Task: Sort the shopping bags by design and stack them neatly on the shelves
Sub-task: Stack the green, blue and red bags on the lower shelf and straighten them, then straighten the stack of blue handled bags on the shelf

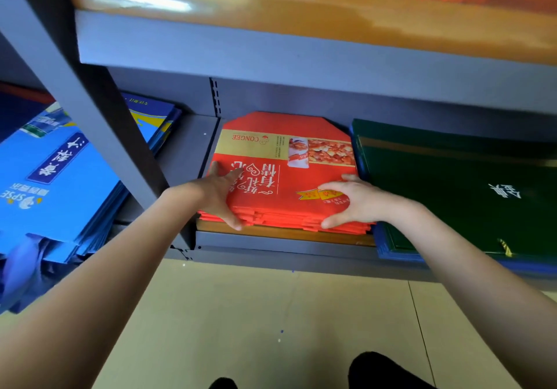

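Fingers spread, the left hand (221,191) and right hand (349,200) press flat on the red bags' (286,177) front corners, thumbs at the stack's edge, both forearms outstretched. The stack lies on the shelf (283,234) between blue bags (54,183) and green bags (458,189).

Grey metal shelving (271,53) — wood-toned boards; beige tiled floor (271,322); light glare on upper board.

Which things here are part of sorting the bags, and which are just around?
Job: red bags under left hand and right hand; blue bags; green bags; shelf.
Around: upright post, floor, dark shoes.
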